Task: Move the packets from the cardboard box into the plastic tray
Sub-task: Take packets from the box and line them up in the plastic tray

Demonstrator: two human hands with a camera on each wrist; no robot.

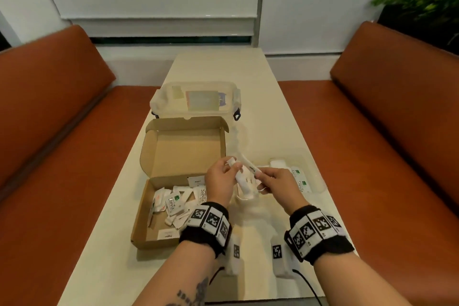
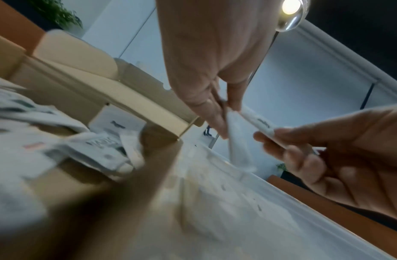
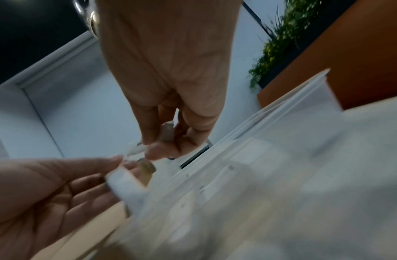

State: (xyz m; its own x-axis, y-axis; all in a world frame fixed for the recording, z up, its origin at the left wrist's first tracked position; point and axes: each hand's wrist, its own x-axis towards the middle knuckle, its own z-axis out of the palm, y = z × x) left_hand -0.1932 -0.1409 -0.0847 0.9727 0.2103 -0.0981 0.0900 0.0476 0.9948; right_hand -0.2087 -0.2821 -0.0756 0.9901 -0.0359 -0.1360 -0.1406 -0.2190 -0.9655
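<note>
Two forearms reach in from the near edge, each with a black wristband (image 1: 207,225) carrying square black-and-white markers. Above the table (image 1: 273,117), the left hand (image 1: 219,182) and right hand (image 1: 278,182) meet between the box (image 1: 173,146) and the tray (image 1: 320,181). The left hand's fingers curl round a small bunch of packets (image 1: 246,180), gripping them near the top so the rest hangs down below the thumb. The right hand's thumb and forefinger pinch the end of one stick packet (image 1: 250,166), which juts up and away from the bunch; in the left wrist view that stick (image 2: 258,123) spans the gap between both hands' fingertips.

The held packets are white, narrow paper sachets. The stick carries dark print that looks like "Sugar", though it is small and blurred.

More packets (image 1: 173,202) lie heaped in the near half of the open cardboard box, its lid folded back. Several read "Stevia" beside a green square. The clear tray, just right of the hands, already has white packets in it, two of them also marked "Stevia".

Beyond the box stands a clear plastic tub (image 1: 196,99) with a dark clip.
</note>
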